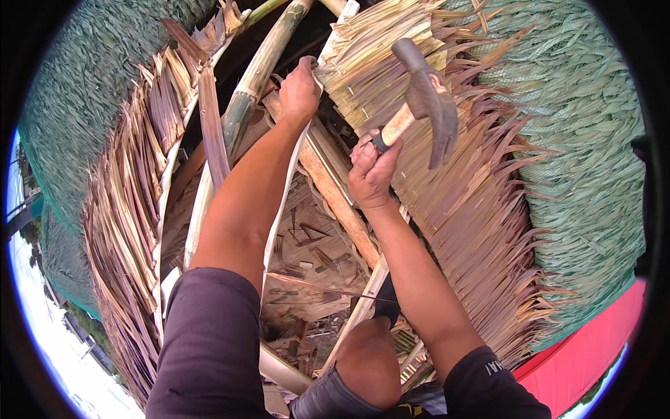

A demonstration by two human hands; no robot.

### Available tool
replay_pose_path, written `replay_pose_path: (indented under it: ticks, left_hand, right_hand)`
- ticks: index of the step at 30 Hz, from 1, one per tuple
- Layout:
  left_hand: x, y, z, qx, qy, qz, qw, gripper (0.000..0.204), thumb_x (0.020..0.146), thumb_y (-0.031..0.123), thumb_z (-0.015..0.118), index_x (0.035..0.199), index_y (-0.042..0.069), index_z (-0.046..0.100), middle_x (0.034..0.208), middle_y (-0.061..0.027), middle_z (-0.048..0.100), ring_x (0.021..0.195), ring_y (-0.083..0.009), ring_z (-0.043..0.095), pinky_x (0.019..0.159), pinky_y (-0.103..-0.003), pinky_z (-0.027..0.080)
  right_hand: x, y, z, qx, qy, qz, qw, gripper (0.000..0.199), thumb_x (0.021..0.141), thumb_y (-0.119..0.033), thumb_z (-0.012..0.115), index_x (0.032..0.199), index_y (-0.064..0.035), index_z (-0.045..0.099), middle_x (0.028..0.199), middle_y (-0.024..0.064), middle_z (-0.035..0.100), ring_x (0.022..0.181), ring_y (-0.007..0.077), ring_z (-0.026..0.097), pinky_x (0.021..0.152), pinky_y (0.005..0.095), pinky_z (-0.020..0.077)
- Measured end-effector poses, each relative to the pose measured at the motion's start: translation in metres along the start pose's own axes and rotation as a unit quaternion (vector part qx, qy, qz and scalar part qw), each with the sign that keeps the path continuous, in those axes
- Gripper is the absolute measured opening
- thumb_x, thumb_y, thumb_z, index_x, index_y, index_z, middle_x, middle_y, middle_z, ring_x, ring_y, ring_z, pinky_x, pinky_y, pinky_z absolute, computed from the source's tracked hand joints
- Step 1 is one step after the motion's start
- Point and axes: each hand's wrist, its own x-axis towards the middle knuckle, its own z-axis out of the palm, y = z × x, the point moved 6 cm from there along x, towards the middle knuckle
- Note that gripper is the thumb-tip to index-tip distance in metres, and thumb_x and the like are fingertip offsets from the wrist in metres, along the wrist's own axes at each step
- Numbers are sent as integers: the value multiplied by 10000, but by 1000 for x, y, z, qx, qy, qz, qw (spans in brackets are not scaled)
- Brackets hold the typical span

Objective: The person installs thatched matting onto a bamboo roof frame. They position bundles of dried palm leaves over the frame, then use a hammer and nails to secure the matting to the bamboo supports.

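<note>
My right hand (pixel 375 166) is closed around the wooden handle of a claw hammer (pixel 421 94), which is raised with its head up and its claw pointing down to the right. A dark band circles the handle by my fingers. Farther up and to the left, my left hand (pixel 300 92) has its fingers curled round a long pale strip (pixel 285 199) at the edge of the opening. A dried palm-leaf thatch panel (pixel 447 188) lies just right of both hands, its leaf ends fanning out. My left fingertips are partly hidden.
Bamboo poles (pixel 255 77) and a wooden beam (pixel 338 202) cross the opening in the roof. Far below lies a floor (pixel 314 244) strewn with scraps. Another thatch edge (pixel 129 202) runs along the left. Green netting (pixel 579 140) covers thatch at the right, above a red sheet (pixel 586 356).
</note>
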Motion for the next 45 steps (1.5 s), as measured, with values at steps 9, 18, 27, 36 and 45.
replay_pose_path:
  ticks: [9,18,27,36,45]
  left_hand:
    - [1,-4,2,3,9,-16,1000,462,875,2,530,1322,115,547,1180,-172,714,1086,-419,661,909,-511,519]
    - [-65,36,-27,31,38,96,994,540,887,-22,495,1427,0,463,1312,-247,617,1193,-437,580,1036,-499,455]
    - [-249,185,-17,-50,-277,32,959,295,980,88,528,1236,9,650,1119,-154,728,1039,-252,700,942,-358,527]
    - [-484,340,-135,-44,-427,158,889,275,973,91,594,1227,12,663,1126,-157,727,1009,-272,710,883,-383,555]
    - [-746,324,-406,91,-600,168,777,224,918,161,597,1049,52,743,901,-155,754,874,-317,734,804,-427,561]
  right_hand:
    - [27,-5,-7,15,80,-234,969,230,1044,-247,500,1134,-38,462,814,244,619,778,486,637,678,547,496]
    - [-15,45,-118,-125,-98,16,987,200,1011,-193,503,1046,3,487,782,298,657,783,521,642,707,616,480]
    - [-199,89,-306,-129,-148,192,962,295,1036,-297,540,1045,-6,499,784,292,649,789,513,634,696,578,476]
    - [-407,3,-429,-142,-189,155,959,342,1029,-345,571,1105,-20,496,889,250,649,850,473,640,730,526,478]
    - [-651,-151,-408,-45,-80,63,994,316,1015,-303,625,1009,-5,523,736,109,611,626,236,619,595,396,481]
